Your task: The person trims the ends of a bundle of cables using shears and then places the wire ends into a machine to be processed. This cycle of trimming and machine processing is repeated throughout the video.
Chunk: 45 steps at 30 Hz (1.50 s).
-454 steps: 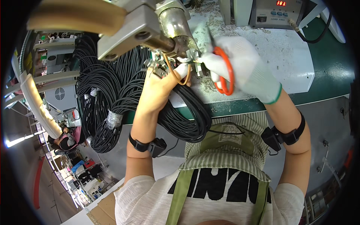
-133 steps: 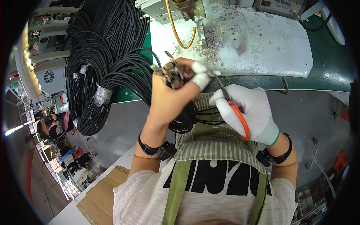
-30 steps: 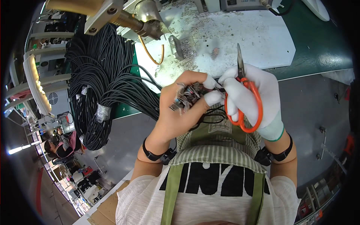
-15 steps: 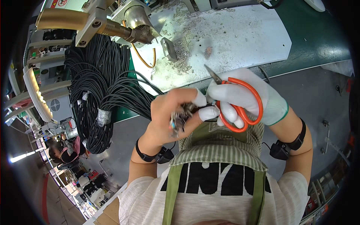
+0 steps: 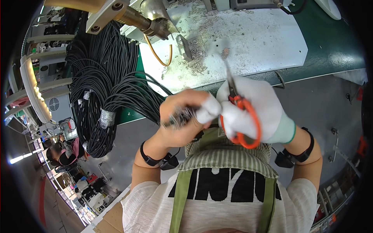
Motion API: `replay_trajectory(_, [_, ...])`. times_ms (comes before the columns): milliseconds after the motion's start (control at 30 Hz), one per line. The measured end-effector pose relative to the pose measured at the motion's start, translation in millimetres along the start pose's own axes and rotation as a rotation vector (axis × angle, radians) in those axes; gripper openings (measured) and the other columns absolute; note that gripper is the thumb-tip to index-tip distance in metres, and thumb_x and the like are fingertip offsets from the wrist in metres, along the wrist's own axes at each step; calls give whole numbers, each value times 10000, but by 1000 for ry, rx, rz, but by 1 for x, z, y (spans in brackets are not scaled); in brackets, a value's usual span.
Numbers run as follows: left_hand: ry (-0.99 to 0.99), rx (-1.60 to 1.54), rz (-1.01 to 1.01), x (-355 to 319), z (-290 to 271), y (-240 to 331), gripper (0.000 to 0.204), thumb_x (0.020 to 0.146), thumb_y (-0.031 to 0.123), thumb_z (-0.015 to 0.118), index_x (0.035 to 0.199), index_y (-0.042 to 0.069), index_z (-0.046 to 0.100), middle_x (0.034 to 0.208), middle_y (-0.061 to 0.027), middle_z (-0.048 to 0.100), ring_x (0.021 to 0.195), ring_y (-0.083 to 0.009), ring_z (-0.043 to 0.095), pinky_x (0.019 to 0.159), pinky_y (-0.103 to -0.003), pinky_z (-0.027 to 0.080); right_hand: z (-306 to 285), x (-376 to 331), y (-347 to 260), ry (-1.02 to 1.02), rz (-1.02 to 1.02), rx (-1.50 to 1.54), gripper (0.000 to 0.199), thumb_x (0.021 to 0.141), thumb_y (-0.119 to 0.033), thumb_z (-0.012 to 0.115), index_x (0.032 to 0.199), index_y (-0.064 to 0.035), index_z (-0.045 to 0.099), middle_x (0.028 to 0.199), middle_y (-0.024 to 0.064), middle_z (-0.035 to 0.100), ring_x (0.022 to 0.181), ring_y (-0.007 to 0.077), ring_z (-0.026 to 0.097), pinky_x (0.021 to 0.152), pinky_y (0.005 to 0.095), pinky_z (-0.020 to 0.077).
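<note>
My left hand, with white covers on its thumb and forefinger, is closed around a bunch of cable ends. Loose wire strands stick out of the fist, smeared by motion. Black cables run from that hand to a big coil on the left. In my right hand, which wears a white glove, is a pair of scissors with orange handles. Their blades point away from me, toward the bench. The two hands meet at the fingertips, and what lies between them is hidden.
Coiled black cables, banded with clear plastic wrap, hang over the bench edge. A white board littered with scraps covers part of the green bench. Above its left side juts a machine head near a metal block.
The scissors have swung upright, their blades turning away from me. My right hand has turned with them and its fingers have drawn in against my left fingertips. The view has shifted slightly.
</note>
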<state>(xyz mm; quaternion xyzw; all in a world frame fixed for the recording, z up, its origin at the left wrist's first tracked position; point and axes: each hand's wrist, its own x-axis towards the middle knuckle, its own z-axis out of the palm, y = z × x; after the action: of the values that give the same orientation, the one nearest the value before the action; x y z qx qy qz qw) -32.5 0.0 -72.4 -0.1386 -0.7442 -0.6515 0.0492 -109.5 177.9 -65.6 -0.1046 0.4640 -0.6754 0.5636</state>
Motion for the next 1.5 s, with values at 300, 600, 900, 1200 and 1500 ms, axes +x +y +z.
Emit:
replay_trajectory(300, [523, -111, -392, -6, 3, 10, 158, 785, -3, 662, 900, -9, 553, 801, -25, 610, 662, -36, 540, 571, -186, 446, 11, 15, 6, 657, -850, -1274, 150, 734, -110, 680, 880, -104, 646, 665, 75, 571, 528, 233, 548, 537, 297, 460])
replay_trajectory(600, [504, 79, -167, -3, 13, 1, 210, 742, -54, 680, 904, 0, 557, 764, -13, 605, 640, -21, 518, 567, -162, 422, 11, 3, 16, 519, -648, -1334, 133, 730, -103, 678, 856, -77, 643, 599, 49, 542, 471, 222, 506, 485, 297, 432])
replay_trajectory(900, [175, 456, 3, 1, 8, 7, 219, 768, -43, 661, 948, -1, 544, 783, -37, 621, 666, -26, 532, 571, -167, 419, 9, 2, 20, 399, -567, -959, 81, 738, -71, 652, 800, -33, 617, 535, 64, 504, 424, 201, 482, 434, 289, 388])
replay_trajectory(1200, [473, 10, -359, -1, 13, 4, 169, 763, -46, 666, 887, -7, 559, 798, -38, 628, 701, -42, 567, 607, -187, 464, 11, 11, 19, 531, -738, -1068, 72, 776, -95, 637, 814, -35, 623, 523, 62, 479, 428, 180, 479, 448, 278, 386])
replay_trajectory(1500, [509, -185, -647, -2, -23, -11, 109, 799, 30, 640, 877, -15, 577, 707, -31, 589, 574, -46, 519, 503, -203, 411, 4, 22, 16, 308, -272, -780, 181, 861, -190, 583, 846, -19, 640, 525, 24, 491, 452, 86, 478, 451, 267, 386])
